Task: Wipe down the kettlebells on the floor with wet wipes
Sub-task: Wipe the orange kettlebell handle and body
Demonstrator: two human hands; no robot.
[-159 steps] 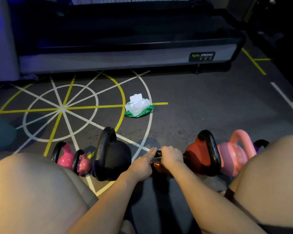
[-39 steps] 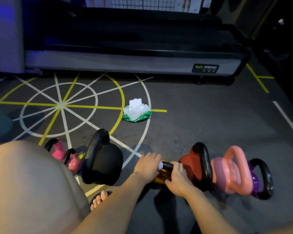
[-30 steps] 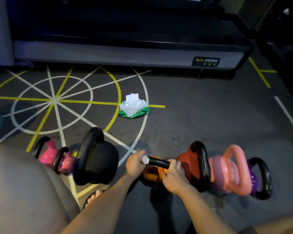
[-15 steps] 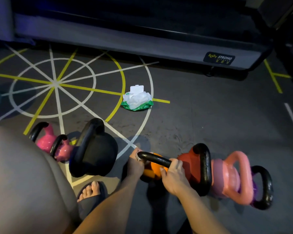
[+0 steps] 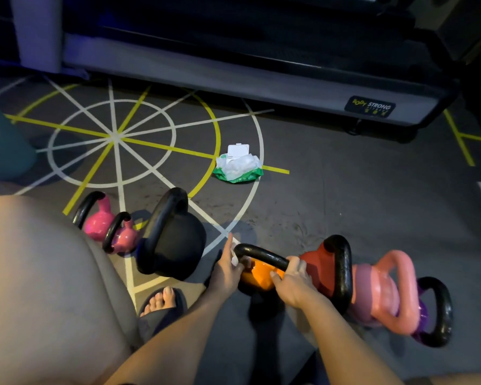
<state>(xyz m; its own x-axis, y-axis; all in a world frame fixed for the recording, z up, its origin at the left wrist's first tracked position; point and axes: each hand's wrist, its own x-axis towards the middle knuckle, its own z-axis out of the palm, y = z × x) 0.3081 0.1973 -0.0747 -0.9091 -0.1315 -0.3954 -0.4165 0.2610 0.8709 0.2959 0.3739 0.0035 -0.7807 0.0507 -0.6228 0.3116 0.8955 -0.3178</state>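
The right hand [image 5: 292, 282] has its grip curled tight round the right end of the black handle [image 5: 264, 255] of the orange kettlebell [image 5: 257, 276], thumb under and fingers over. The left hand [image 5: 228, 268] pinches a white wipe [image 5: 235, 257] against the left bend of that handle, with one finger pointing up past it. The orange kettlebell stands on the floor [image 5: 345, 204] between the two hands, low and just right of centre in the view. Touching it at 3 o'clock is a red kettlebell [image 5: 320, 268] with a black handle, then a pink kettlebell [image 5: 383, 290], then a purple kettlebell [image 5: 433, 312] at the end of the row. At 9 o'clock, just beside the left hand, sits a large black kettlebell [image 5: 175, 245], and farther that way two small pink kettlebells [image 5: 99, 223] close together. At 12 o'clock, well apart, a green pack of wet wipes [image 5: 238, 165] lies with its lid open on the white and yellow floor lines. Beyond it runs a treadmill base [image 5: 233, 76]. At 7 o'clock a foot in a sandal [image 5: 164, 298] shows beside a bare knee [image 5: 39, 287].
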